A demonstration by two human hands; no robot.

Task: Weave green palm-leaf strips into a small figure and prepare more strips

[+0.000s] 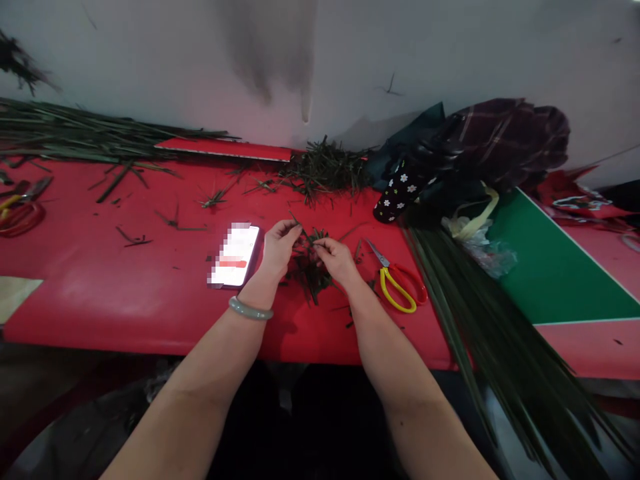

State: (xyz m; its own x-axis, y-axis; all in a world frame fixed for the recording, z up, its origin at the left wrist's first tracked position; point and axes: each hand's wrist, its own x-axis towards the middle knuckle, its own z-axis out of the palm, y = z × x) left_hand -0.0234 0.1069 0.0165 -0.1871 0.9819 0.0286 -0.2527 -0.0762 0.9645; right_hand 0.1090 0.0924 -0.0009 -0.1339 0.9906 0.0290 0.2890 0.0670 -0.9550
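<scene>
green leaf strip [305, 235] sits near the centre of the frame, pinched between thumb and fingers of the left hand [279, 247] towards its upper end and of the right hand [339, 260] towards its lower end. a loose heap of leaf pieces [313, 277] lies just below the fingertips on the red tabletop [150, 293], with a lit smartphone [239, 257] left of centre. right of centre rest yellow-and-red-handled scissors [384, 261], beside long green leaves [480, 333] running to the lower right
</scene>
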